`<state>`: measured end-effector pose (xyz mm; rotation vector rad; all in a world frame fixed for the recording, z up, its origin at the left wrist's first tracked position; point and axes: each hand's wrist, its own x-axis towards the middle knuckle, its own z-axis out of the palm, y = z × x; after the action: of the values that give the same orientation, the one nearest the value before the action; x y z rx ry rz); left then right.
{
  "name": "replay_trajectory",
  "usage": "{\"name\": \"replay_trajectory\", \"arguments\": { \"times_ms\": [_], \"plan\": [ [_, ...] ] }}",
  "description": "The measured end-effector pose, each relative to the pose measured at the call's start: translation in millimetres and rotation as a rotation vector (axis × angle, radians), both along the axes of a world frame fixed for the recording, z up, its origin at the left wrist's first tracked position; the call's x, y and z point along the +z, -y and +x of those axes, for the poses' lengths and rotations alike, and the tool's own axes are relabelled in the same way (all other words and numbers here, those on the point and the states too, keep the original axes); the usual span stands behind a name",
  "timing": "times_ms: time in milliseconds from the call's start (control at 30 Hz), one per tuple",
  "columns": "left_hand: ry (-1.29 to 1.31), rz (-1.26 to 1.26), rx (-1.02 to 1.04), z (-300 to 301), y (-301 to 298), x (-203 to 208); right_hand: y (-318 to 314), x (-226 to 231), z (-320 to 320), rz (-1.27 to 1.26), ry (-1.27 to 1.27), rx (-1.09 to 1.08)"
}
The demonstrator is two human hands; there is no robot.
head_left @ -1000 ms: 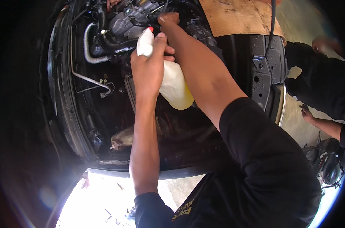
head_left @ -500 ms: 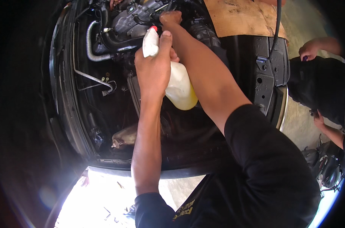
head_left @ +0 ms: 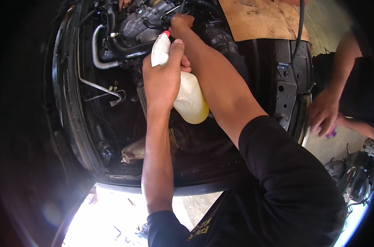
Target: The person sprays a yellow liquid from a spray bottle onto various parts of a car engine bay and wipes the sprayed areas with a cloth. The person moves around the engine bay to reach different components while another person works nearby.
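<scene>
My left hand (head_left: 161, 80) is wrapped around the neck of a white spray bottle (head_left: 190, 99). A red tip shows at its nozzle, and yellowish liquid shows at its base. The bottle tilts, its nozzle toward the engine (head_left: 144, 20) at the far side. My right arm stretches past the bottle into the engine bay. At its end my right hand (head_left: 182, 22) is curled closed among the hoses and engine parts. What its fingers hold, if anything, is hidden. A black hose (head_left: 131, 50) runs just left of the nozzle.
A stained brown cardboard sheet (head_left: 265, 18) covers the far right of the bay, beside a black metal panel (head_left: 286, 78). A silver pipe (head_left: 97, 49) bends at the left, and a tan reservoir (head_left: 134, 151) sits nearer me. Another person's hand (head_left: 323, 110) shows at right.
My left hand and the spray bottle have shifted slightly left and down. My right hand has moved slightly left. The other person's arm at the right has swung down.
</scene>
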<state>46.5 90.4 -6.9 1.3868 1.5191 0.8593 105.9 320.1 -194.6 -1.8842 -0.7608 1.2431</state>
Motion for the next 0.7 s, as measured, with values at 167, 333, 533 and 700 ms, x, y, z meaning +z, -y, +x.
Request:
{"name": "replay_trajectory", "arguments": {
  "times_ms": [167,333,533,700],
  "plan": [
    [0.007,0.045,-0.052,8,-10,-1,-46,-52,18,0.139,-0.400,-0.323],
    [0.038,-0.073,0.013,-7,6,-3,2,13,-15,-0.070,-0.597,-0.571],
    [0.080,-0.035,-0.056,5,-2,-6,0,21,-3,-0.142,-0.708,-0.540],
    [0.062,-0.104,0.001,-6,2,-6,-5,-4,-10,-0.006,-0.627,-0.399]
  ]
}}
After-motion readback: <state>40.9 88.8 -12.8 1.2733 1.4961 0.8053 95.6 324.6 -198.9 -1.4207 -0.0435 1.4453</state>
